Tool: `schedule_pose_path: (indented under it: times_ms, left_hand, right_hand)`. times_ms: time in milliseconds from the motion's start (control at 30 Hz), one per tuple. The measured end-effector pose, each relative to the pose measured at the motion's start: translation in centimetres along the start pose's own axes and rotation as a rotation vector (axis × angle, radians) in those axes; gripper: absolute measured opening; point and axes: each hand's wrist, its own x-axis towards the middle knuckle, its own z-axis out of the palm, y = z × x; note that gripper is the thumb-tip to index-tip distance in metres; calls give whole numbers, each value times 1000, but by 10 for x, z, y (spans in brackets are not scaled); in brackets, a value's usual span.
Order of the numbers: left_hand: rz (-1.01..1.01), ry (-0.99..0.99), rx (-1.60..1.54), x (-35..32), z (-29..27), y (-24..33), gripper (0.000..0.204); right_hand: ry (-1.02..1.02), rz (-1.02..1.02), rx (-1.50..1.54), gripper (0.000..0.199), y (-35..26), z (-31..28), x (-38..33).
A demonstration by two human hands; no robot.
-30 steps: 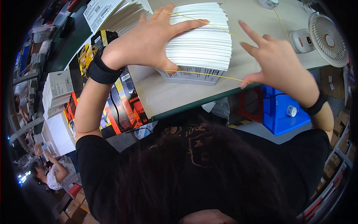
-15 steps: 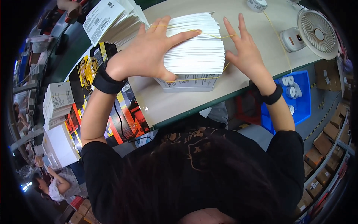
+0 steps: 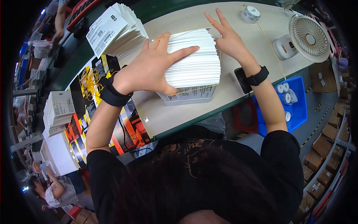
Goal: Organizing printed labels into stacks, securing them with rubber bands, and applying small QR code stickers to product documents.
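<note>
Far left, a pile of white leaflets (image 3: 59,108) sits on a lower shelf, and just beside it a loose heap of yellow rubber bands (image 3: 90,79) lies on the dark printed sheets. Up on the pale worktable (image 3: 257,35) there's a fanned stack of printed booklets (image 3: 115,30), tilted and leaning toward the back edge. Now the left hand (image 3: 154,67), black band on the wrist, is spread wide and pressed flat on top of the white paper stack (image 3: 194,61), thumb hooked down over the near face, fingers reaching across the top. The stack stands near the table's front edge, squarely in front of the person, resting on a grey-sided bundle. A thin yellow rubber band (image 3: 194,89) runs across the front of it and another stretch shows over the far top edge. The right hand (image 3: 229,39) is at the stack's right side, open, fingers splayed upward, palm close against the paper edge; I can't tell whether the band is hooked on it. Further right, a roll of tape (image 3: 250,14), then a small white desk fan (image 3: 307,37), and below the table a blue bin (image 3: 294,108) holding more rolls
</note>
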Motion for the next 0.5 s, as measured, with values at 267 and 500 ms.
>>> schedule_pose_path:
  times_ms: [267, 500]
  left_hand:
    - [-6, 10, -30, -1, 3, -2, 97]
    - [61, 134, -223, -5, 12, -12, 92]
  right_hand:
    - [-220, 23, 198, 38, 27, 24, 24]
    - [-209, 28, 456, 28, 24, 29, 22]
